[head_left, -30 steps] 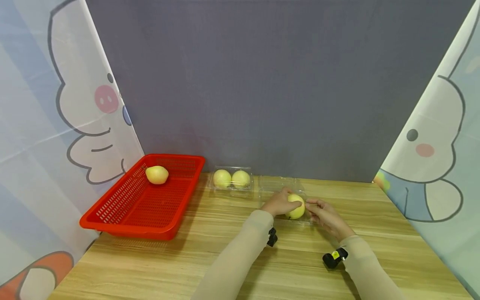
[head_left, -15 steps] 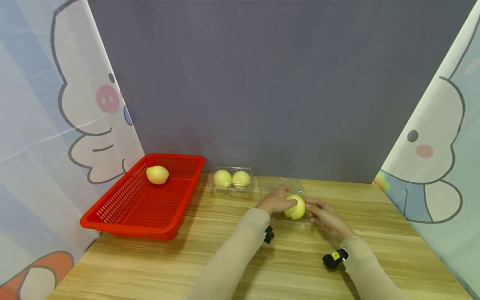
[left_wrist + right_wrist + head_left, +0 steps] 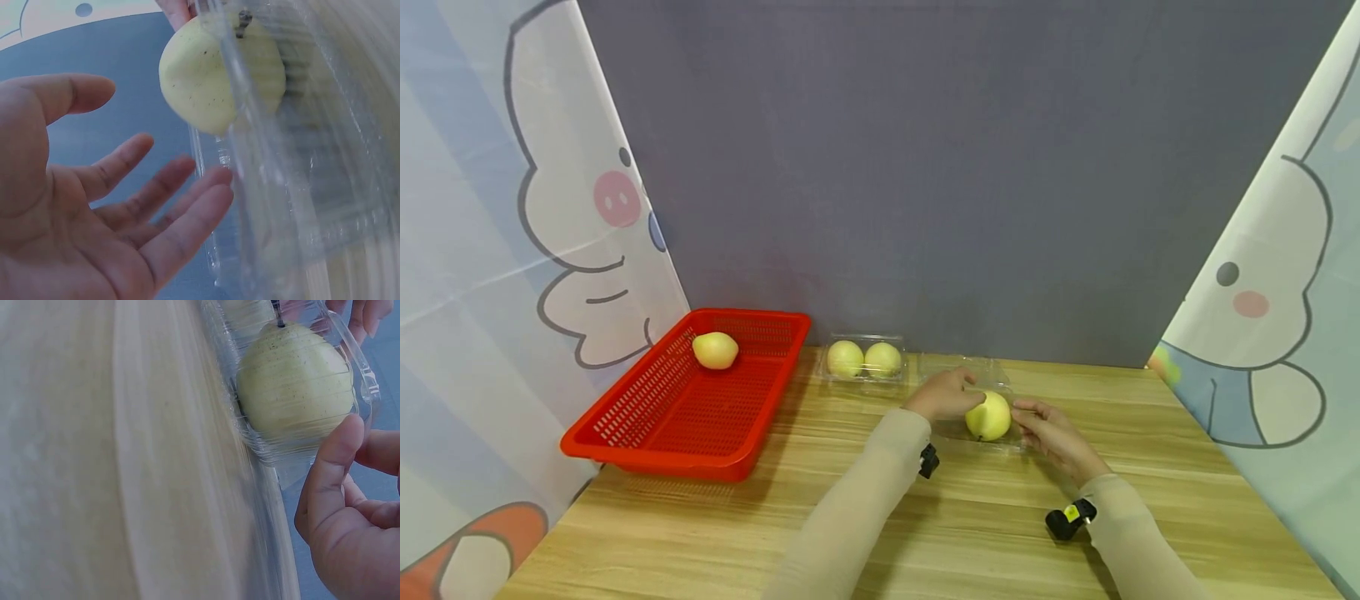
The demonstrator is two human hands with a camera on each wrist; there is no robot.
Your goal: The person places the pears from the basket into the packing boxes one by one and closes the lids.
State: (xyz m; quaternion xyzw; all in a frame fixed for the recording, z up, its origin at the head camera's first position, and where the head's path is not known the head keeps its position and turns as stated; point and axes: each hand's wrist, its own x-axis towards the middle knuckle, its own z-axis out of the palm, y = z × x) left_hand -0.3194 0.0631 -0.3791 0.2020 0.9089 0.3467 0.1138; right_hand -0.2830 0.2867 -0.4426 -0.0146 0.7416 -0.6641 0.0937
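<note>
Head view high, facing forward and down, wrist views close, sharing one pear (image 3: 197, 78)

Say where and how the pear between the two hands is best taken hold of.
Probably round its wide middle, coming from above and slightly from the left: the pear sits in the clear box with its rounded top uncovered and standing above the rim, while the right hand occupies the box's right edge.

The desk (image 3: 1150, 433) carries 1 red basket (image 3: 658, 461) by its left edge, 2 clear boxes (image 3: 863, 380) toward its far edge, and 4 pears (image 3: 988, 417): 1 basketed, 3 boxed.
</note>
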